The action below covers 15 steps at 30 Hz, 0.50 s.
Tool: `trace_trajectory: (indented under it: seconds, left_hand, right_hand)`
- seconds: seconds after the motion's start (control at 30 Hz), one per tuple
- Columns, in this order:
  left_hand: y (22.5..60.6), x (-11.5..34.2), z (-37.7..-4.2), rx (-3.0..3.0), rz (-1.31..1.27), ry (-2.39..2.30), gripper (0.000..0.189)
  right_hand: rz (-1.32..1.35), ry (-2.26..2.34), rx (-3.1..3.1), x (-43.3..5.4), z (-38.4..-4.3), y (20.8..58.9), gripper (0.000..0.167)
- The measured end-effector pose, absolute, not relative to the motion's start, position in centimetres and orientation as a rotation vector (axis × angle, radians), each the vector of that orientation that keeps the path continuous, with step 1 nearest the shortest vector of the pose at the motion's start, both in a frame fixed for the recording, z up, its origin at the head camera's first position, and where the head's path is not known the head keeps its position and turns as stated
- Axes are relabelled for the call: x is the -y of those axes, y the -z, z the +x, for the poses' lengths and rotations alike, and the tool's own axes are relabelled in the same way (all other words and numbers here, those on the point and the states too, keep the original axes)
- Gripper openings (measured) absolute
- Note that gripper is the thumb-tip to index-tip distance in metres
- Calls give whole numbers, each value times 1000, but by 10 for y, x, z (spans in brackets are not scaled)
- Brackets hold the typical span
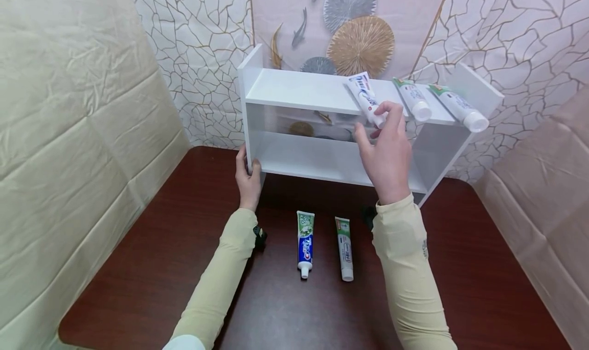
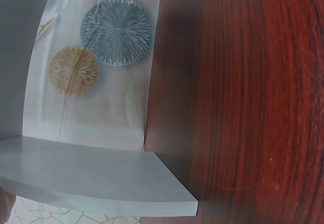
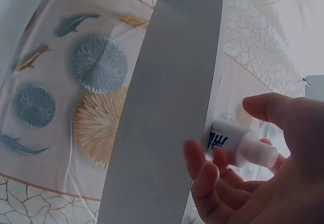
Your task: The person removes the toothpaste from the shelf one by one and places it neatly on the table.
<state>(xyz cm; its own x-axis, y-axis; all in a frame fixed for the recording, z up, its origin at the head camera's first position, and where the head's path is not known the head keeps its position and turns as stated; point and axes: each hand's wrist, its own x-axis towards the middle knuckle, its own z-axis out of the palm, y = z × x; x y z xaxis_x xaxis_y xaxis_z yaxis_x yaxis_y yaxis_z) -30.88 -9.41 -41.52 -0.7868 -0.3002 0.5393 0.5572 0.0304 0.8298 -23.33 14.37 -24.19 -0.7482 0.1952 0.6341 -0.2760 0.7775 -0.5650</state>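
Note:
A white two-level shelf [image 1: 299, 92] stands on the table, and my left hand [image 1: 249, 181] grips its left side panel near the bottom. A white toothpaste tube [image 1: 364, 95] with blue lettering lies on the top board, cap end over the front edge. My right hand [image 1: 388, 153] is at that cap end, thumb and fingers spread apart around it. In the right wrist view the thumb stands off the tube [image 3: 225, 139], while the fingers are close below; whether they touch it I cannot tell. The left wrist view shows only a sliver of my left hand at the lower left edge.
Two more toothpaste tubes, a green-and-white tube [image 1: 414, 99] and a similar tube [image 1: 460, 107], lie further right on the top board, caps overhanging. On the dark table [image 1: 152, 268] in front lie a blue-and-green tube [image 1: 306, 242] and a grey-and-green tube [image 1: 344, 248].

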Motion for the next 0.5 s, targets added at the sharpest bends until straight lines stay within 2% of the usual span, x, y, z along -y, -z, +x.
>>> trace_trajectory:
  seconds: [0.27,0.5]
  left_hand:
    - [415,94,-309,1706,-256,1824,50]
    - [414,93,-308,1695,-252,1823,49]
  right_hand:
    - [13,-760,2217,-146,-234,239,31]
    - [47,-730,2227,-148,-232,242,39]
